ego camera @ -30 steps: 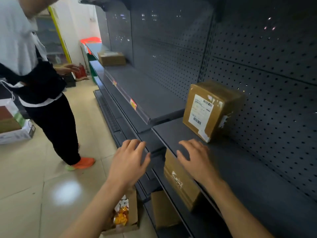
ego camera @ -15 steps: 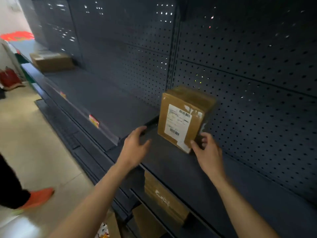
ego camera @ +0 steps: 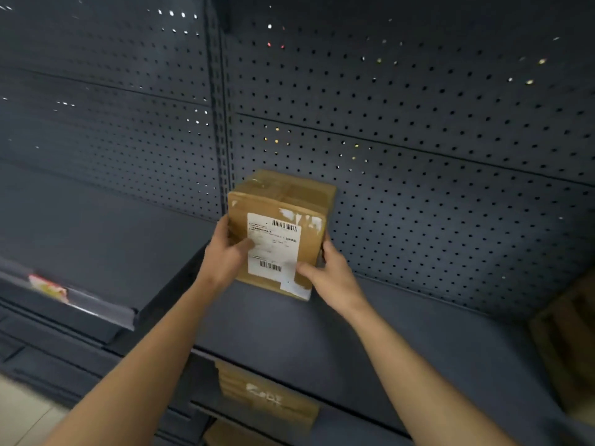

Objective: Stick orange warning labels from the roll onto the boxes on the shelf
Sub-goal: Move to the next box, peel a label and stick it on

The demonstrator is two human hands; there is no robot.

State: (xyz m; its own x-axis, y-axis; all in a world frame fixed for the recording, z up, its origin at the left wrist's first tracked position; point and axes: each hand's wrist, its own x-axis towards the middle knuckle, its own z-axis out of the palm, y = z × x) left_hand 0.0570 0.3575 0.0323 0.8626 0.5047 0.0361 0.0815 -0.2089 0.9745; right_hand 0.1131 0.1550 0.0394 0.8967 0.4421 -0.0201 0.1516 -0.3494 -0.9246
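The cardboard box (ego camera: 278,233) is standing upright just above the centre of the frame, on the dark shelf (ego camera: 322,333) and close against the pegboard back panel (ego camera: 418,156). Its white shipping label (ego camera: 273,246) is facing the camera.

Both hands are gripping it. The left hand (ego camera: 225,255) is wrapping its fingers round the left edge with the thumb lying across the label. The right hand (ego camera: 328,278) is clasping the lower right corner, thumb pressing on the front face.

No orange sticker is showing on the box, and the roll of orange labels is not appearing anywhere in the frame. By my reading, the person is taking hold of the box to ready it for labelling, and the sticking itself is not yet begun. The next move is calling for a freed hand, the roll, and a bare patch of cardboard beside the shipping label.

Another box (ego camera: 267,397) is sitting on a lower level at bottom centre, and a blurred brown box (ego camera: 566,349) is showing at the right edge.
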